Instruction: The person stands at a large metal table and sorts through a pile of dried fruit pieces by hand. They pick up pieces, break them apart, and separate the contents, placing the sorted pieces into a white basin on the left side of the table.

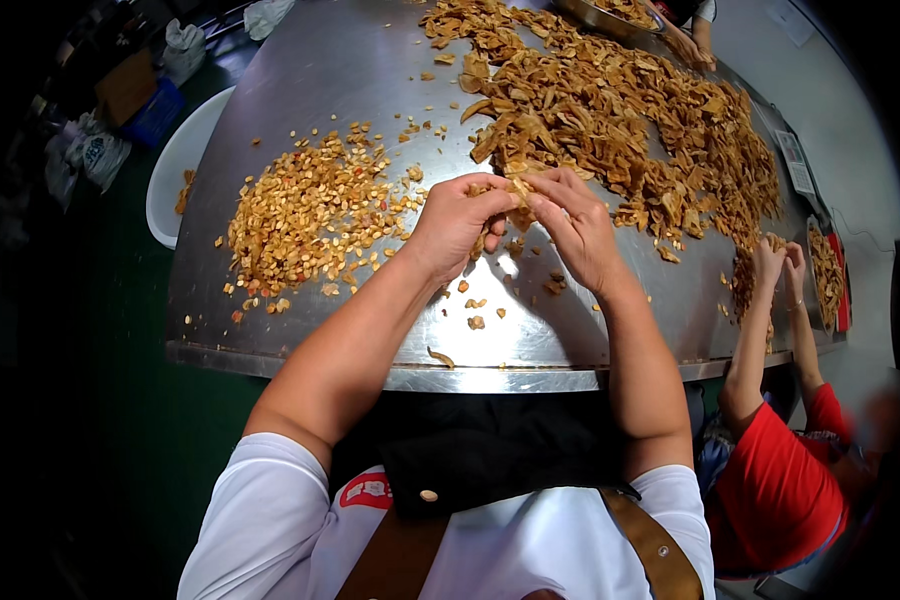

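My left hand (465, 221) and my right hand (576, 225) meet over the metal table (390, 71). Between their thumbs and forefingers they pinch a brown dried food piece (520, 187). More brown bits show under the curled fingers of my left hand, partly hidden. Just beyond both hands spreads a large heap of brown dried slices (592, 112). To the left lies a loose pile of small yellowish pieces (300, 217), which look like nuts or seeds. A few crumbs (476, 322) and a thin curved strip (441, 357) lie nearer the table's front edge.
At right, a co-worker's hands (776, 262) hold a similar piece. Another person's hand (694, 52) rests by a metal bowl (592, 16) at the far side. A digital scale (795, 161) stands on the right; a white tub (166, 161) sits beside the table's left edge.
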A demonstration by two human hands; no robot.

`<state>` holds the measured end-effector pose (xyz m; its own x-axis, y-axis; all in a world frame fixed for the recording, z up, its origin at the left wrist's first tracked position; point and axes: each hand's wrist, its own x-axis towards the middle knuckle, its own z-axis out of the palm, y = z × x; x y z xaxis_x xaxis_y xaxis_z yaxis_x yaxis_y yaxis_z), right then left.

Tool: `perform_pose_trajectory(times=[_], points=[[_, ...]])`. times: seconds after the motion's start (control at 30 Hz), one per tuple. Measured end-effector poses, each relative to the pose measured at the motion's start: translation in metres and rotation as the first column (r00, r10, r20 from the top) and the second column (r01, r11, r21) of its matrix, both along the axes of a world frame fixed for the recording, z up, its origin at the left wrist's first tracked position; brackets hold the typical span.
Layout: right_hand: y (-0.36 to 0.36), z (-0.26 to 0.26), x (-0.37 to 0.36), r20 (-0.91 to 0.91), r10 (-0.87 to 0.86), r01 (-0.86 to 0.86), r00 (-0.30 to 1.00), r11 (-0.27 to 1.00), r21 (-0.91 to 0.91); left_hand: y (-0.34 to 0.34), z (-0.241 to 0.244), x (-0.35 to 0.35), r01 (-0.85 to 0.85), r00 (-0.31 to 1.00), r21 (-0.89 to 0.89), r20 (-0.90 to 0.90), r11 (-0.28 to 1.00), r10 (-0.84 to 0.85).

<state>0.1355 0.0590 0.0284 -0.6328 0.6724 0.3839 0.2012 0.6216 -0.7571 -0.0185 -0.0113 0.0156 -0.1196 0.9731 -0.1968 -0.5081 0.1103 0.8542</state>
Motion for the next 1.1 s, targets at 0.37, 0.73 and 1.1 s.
perform_pose_trajectory(times=[0.37, 0.73, 1.1], points=[[0.024, -0.009, 0.006, -0.098, -0.218, 0.112, 0.971, 0.778, -0.619, 0.006, -0.001, -0.009, -0.008, 0.982, -0.008, 0.19, 1.0, 0.009], [-0.006, -0.007, -0.014, -0.098, -0.185, 0.191, 0.978, 0.98, 0.056, 0.007, -0.014, -0.004, -0.066, 0.954, -0.103, 0.286, 0.992, 0.093], [0.009, -0.012, -0.005, -0.153, -0.197, 0.089, 0.968, 0.846, -0.526, 0.007, -0.017, -0.001, 0.015, 0.928, -0.033, 0.373, 0.999, -0.002]])
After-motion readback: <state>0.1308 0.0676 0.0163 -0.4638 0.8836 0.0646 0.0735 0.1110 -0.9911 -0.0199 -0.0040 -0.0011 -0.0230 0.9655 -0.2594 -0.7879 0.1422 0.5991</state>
